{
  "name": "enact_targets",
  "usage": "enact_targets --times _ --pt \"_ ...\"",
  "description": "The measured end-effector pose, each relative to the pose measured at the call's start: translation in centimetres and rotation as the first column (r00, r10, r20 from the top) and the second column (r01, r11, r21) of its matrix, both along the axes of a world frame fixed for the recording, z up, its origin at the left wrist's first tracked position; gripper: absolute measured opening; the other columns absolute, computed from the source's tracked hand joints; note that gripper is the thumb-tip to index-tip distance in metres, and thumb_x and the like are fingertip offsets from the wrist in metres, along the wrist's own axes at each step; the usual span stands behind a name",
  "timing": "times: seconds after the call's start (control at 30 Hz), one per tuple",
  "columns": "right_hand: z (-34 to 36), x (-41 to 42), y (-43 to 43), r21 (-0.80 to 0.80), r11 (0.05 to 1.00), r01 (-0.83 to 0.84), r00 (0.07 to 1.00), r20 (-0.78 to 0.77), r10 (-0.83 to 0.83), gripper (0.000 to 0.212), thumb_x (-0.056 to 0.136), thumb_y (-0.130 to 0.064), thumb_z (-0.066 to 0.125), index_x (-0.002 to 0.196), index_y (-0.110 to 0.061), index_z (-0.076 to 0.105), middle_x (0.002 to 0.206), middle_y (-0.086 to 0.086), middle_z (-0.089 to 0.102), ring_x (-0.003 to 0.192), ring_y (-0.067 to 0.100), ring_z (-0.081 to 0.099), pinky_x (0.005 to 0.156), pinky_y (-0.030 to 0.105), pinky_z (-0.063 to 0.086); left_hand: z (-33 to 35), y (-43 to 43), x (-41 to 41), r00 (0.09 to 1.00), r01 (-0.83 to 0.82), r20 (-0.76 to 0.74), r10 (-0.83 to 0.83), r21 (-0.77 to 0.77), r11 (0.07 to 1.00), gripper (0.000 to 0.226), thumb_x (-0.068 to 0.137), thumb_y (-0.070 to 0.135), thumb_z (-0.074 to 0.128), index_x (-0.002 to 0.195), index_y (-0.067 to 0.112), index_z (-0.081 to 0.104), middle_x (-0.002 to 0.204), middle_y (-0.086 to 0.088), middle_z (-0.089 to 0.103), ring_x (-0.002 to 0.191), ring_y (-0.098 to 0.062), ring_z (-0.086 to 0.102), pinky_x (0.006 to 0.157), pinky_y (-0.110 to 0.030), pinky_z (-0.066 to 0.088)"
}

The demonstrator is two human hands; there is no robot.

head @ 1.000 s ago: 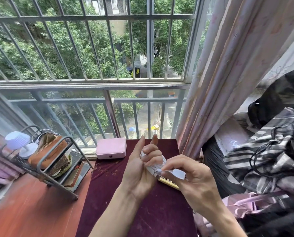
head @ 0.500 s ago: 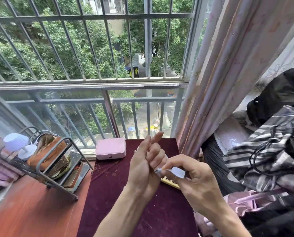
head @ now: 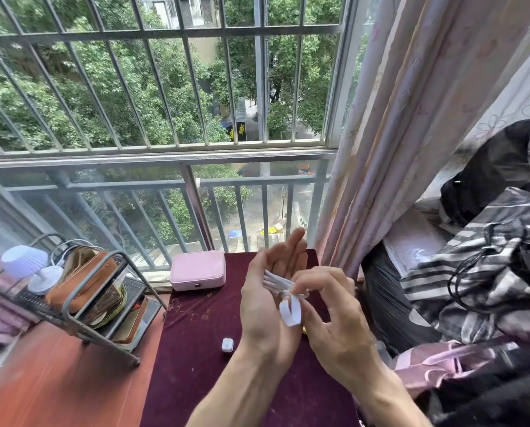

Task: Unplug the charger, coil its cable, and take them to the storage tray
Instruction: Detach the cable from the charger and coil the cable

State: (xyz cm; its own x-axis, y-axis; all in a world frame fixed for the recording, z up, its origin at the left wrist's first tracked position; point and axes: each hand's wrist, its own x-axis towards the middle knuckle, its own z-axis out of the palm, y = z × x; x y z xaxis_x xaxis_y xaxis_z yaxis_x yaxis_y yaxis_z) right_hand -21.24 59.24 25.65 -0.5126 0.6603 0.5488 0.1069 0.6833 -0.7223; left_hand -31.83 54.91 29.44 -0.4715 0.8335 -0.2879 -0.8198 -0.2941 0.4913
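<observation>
A: Grip of the left hand (head: 268,291): how is it described?

B: The fingers are held nearly straight and loosely spread, palm turned inward, and white turns of the charger cable (head: 277,283) are seen lying across the palm. The turns are carried more than clamped.

A: And the right hand (head: 334,312)?

B: Its fingertips (head: 297,283) are pinched on the cable just beside the left palm, with a small white loop hanging below the pinch. Both hands are held above the maroon-covered surface (head: 196,349).

A: Where is the charger itself?

B: A small white charger block (head: 227,345) is seen lying on the surface, below and to the left of the left wrist. Whether the cable is joined to it cannot be told.

A: Which step is judged to be in hand?

B: Coiling, and it is not yet finished.

A: What could go wrong?

B: With the left fingers so loose, the turns could be shed from the palm if the wrist is tilted, and the coil would spring apart. If the cable is attached to the block, a sharp pull could drag it across the cloth and off the edge. The block could also be left behind when the coil is carried to the wire rack (head: 72,306) at left, which is perhaps the storage tray.
</observation>
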Motion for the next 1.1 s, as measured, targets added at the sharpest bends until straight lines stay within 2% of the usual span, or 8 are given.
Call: enact_targets --times 0.33,0.53,0.7,0.83,0.9,0.97,1.03,1.1 --pt "1.2 -0.2 1.5 0.228 0.967 -0.115 0.993 0.018 0.113 0.02 0.093 -0.004 0.075 0.113 -0.008 0.079 0.109 -0.003 0.077 0.107 0.015 0.07 0.099 0.018 0.051 -0.5 1.0 -0.3 0.994 -0.035 0.103 0.032 0.032 0.999 0.055 0.091 0.056 0.058 0.089 0.007 0.082 0.123 -0.021 0.072 0.107 -0.026 0.073 0.085 -0.033 0.062" --pt "0.6 -0.3 1.9 0.306 0.944 -0.124 0.992 0.059 0.111 0.024 0.092 -0.002 0.077 0.116 -0.007 0.077 0.109 -0.001 0.078 0.102 0.018 0.071 0.095 0.024 0.056 -0.9 1.3 -0.8 0.989 0.019 0.145 -0.013 -0.039 0.999 0.065 0.097 0.057 0.048 0.103 -0.001 0.075 0.126 -0.024 0.069 0.11 -0.03 0.071 0.098 -0.037 0.053" --pt "-0.1 0.9 4.1 -0.007 0.998 -0.059 0.997 0.052 0.06 0.04 0.087 0.0 0.084 0.115 -0.028 0.078 0.101 -0.022 0.075 0.076 -0.019 0.063 0.069 -0.004 0.043 -1.7 -0.2 -0.8 0.992 0.123 0.023 -0.121 -0.12 0.985 0.05 0.099 0.037 0.052 0.115 -0.009 0.066 0.112 -0.024 0.073 0.101 -0.028 0.074 0.087 -0.036 0.058" --pt "-0.8 2.0 5.7 -0.17 0.984 -0.06 0.989 0.124 0.082 0.022 0.092 -0.023 0.079 0.108 -0.038 0.079 0.075 -0.029 0.072 0.055 -0.013 0.058 0.052 -0.001 0.035 -1.7 -2.8 -0.8 0.935 0.139 -0.277 -0.223 -0.291 0.946 0.039 0.098 0.028 0.056 0.109 -0.007 0.069 0.109 -0.022 0.076 0.101 -0.03 0.075 0.086 -0.034 0.063" --pt "-0.8 2.6 6.4 -0.278 0.956 -0.093 0.982 0.135 0.135 0.022 0.09 -0.035 0.07 0.108 -0.044 0.078 0.079 -0.008 0.078 0.056 -0.006 0.056 0.056 0.013 0.044 -1.5 -4.2 -1.2 0.706 -0.061 -0.68 -0.196 -0.334 0.94 0.037 0.095 0.04 0.058 0.102 0.01 0.078 0.099 -0.012 0.081 0.091 -0.021 0.077 0.072 -0.026 0.062" --pt "-0.5 2.7 6.5 -0.391 0.907 -0.158 0.965 0.134 0.226 0.018 0.092 -0.039 0.073 0.108 -0.044 0.079 0.084 0.01 0.08 0.062 0.016 0.065 0.062 0.039 0.055 -1.3 -4.9 -2.2 0.284 -0.299 -0.957 -0.066 -0.154 0.942 0.031 0.093 0.047 0.057 0.107 0.027 0.074 0.11 0.001 0.076 0.101 -0.013 0.071 0.083 -0.026 0.055" --pt "0.0 2.4 6.1 -0.471 0.826 -0.309 0.924 0.056 0.378 0.019 0.093 -0.047 0.078 0.109 -0.037 0.081 0.092 0.012 0.081 0.081 0.043 0.074 0.075 0.059 0.059 -1.5 -3.9 -3.3 -0.053 -0.247 -0.997 -0.057 -0.043 0.968 0.039 0.096 0.049 0.051 0.13 0.033 0.062 0.139 0.01 0.06 0.131 -0.014 0.054 0.106 -0.028 0.043" --pt "0.6 2.1 5.8 -0.497 0.764 -0.412 0.881 -0.002 0.474 0.021 0.094 -0.042 0.08 0.111 -0.029 0.081 0.097 0.01 0.082 0.088 0.046 0.075 0.081 0.06 0.06 -2.1 -2.4 -4.2 -0.179 -0.064 -0.977 -0.114 -0.104 0.993 0.052 0.1 0.056 0.041 0.137 0.025 0.061 0.145 0.01 0.056 0.141 -0.015 0.045 0.114 -0.036 0.036"
